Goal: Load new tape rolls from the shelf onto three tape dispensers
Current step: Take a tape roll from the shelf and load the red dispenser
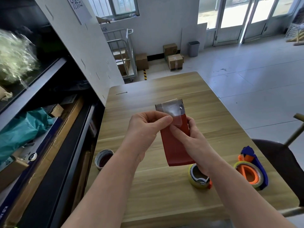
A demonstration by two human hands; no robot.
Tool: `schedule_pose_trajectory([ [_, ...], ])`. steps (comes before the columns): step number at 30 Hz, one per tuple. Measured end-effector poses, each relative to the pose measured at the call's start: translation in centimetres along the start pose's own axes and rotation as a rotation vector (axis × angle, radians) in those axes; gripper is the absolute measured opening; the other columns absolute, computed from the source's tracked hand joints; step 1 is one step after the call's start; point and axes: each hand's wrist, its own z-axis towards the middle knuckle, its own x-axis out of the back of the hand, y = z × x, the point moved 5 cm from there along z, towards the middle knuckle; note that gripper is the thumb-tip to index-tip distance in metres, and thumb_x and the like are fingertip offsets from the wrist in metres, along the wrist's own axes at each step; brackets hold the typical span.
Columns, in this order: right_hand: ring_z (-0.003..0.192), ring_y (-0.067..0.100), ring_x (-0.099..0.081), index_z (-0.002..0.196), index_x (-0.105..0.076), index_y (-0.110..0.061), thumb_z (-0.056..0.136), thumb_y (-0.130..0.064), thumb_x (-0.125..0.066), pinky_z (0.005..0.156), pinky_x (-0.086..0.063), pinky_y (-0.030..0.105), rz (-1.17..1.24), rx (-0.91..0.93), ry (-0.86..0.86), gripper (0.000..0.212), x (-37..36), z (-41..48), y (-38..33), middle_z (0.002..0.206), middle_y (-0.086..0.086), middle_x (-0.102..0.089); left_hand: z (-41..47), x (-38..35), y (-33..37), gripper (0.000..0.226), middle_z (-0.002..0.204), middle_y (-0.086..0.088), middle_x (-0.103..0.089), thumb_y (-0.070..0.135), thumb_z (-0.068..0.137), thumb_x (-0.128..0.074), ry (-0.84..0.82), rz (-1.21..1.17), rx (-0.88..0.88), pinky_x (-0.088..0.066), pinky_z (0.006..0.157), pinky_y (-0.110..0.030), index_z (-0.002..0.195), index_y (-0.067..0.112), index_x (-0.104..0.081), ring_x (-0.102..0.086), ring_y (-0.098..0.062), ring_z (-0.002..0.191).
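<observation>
I hold a red tape dispenser with a toothed metal blade at its far end above the wooden table. My right hand grips its right side. My left hand pinches a clear strip of tape near the blade. A yellowish tape roll on a dispenser with an orange part lies on the table under my right wrist. To the right lies a blue and orange dispenser with a tape roll on it. A used roll core sits near the table's left edge.
A dark shelf with cardboard boxes, a teal bag and clear wrap stands along the left. A dark chair is at the table's right. A thin pen-like object lies at the far left of the table. Cartons and a metal cart stand beyond.
</observation>
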Motion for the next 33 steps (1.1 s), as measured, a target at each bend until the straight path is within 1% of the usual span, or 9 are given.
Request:
schedule_pose_trajectory([
  [5,0.086,0.011,-0.067,0.116,-0.055,-0.036,0.064,-0.06,-0.068,0.082,-0.056,0.041,0.029,0.014,0.08,0.059,0.0,-0.5,-0.5,0.1,-0.006,-0.072,-0.4,-0.8,0.0,0.006,0.061,0.008,-0.067,0.005,0.082,-0.073,-0.027,-0.047,-0.011,-0.04,0.049,-0.004,0.077,0.009,-0.072,-0.058,0.008,0.052],
  [10,0.085,0.013,-0.066,0.119,-0.056,-0.03,0.084,-0.039,-0.071,0.075,-0.055,0.036,0.103,0.009,0.095,0.039,0.1,-0.6,-0.7,0.101,-0.002,-0.071,-0.5,-1.1,-0.2,0.003,0.066,0.003,-0.067,0.006,0.083,-0.074,0.011,-0.058,-0.011,-0.04,0.05,-0.005,0.08,0.007,-0.072,-0.056,0.007,0.051],
  [12,0.079,0.012,-0.066,0.12,-0.055,-0.028,0.077,-0.031,-0.073,0.066,-0.054,0.031,0.148,-0.003,0.031,0.047,-0.1,-0.8,-0.8,0.097,-0.001,-0.071,-0.6,-1.0,-0.2,0.004,0.07,-0.001,-0.07,0.006,0.084,-0.073,0.034,-0.07,-0.022,-0.041,0.05,-0.006,0.08,0.007,-0.071,-0.057,0.006,0.052],
  [15,0.077,0.011,-0.065,0.121,-0.053,-0.027,0.076,-0.024,-0.073,0.065,-0.054,0.03,0.16,0.009,0.008,0.05,-0.1,-1.0,-0.8,0.094,-0.001,-0.07,-0.6,-0.9,-0.1,0.006,0.078,-0.008,-0.075,0.007,0.081,-0.075,0.04,-0.063,-0.038,-0.051,0.064,-0.014,0.076,0.01,-0.073,-0.067,-0.007,0.069],
  [21,0.085,0.014,-0.067,0.12,-0.053,-0.034,0.084,-0.039,-0.069,0.079,-0.056,0.042,0.119,0.034,0.079,0.04,0.1,-1.1,-0.7,0.099,-0.003,-0.071,-1.0,-1.1,0.2,0.011,0.066,0.011,-0.068,0.005,0.081,-0.075,0.0,-0.021,-0.048,-0.041,0.05,-0.004,0.074,0.013,-0.072,-0.058,0.009,0.056],
  [24,0.085,0.014,-0.067,0.12,-0.053,-0.034,0.082,-0.043,-0.069,0.079,-0.057,0.042,0.117,0.044,0.1,0.042,0.1,-1.1,-0.6,0.1,-0.003,-0.071,-1.1,-1.2,0.2,0.011,0.071,0.004,-0.071,0.007,0.079,-0.077,0.002,-0.016,-0.057,-0.047,0.06,-0.01,0.074,0.016,-0.074,-0.061,-0.002,0.067],
  [26,0.083,0.011,-0.067,0.121,-0.053,-0.033,0.085,-0.041,-0.067,0.076,-0.056,0.038,0.129,0.057,0.099,0.04,0.1,-1.2,-0.7,0.1,-0.004,-0.071,-1.0,-1.2,0.0,0.011,0.076,-0.003,-0.072,0.008,0.078,-0.078,0.014,-0.002,-0.067,-0.051,0.072,-0.022,0.073,0.017,-0.075,-0.061,-0.014,0.075],
  [29,0.081,0.01,-0.066,0.12,-0.053,-0.031,0.091,-0.04,-0.06,0.074,-0.057,0.036,0.15,0.047,0.077,0.031,0.0,-1.2,-0.9,0.101,-0.003,-0.07,-0.8,-0.9,-0.3,0.009,0.071,-0.008,-0.066,0.019,0.075,-0.082,0.08,0.1,-0.103,-0.048,0.068,-0.034,0.071,0.024,-0.077,-0.051,-0.018,0.068],
  [33,0.089,0.018,-0.064,0.118,-0.055,-0.032,0.092,-0.05,-0.053,0.079,-0.054,0.041,0.154,0.012,0.071,0.032,0.1,-0.9,-0.6,0.105,0.002,-0.068,-0.9,-0.8,-0.1,0.01,0.049,0.014,-0.052,0.024,0.074,-0.082,0.163,0.229,-0.17,-0.037,0.056,-0.026,0.068,0.028,-0.075,-0.038,-0.005,0.047],
])
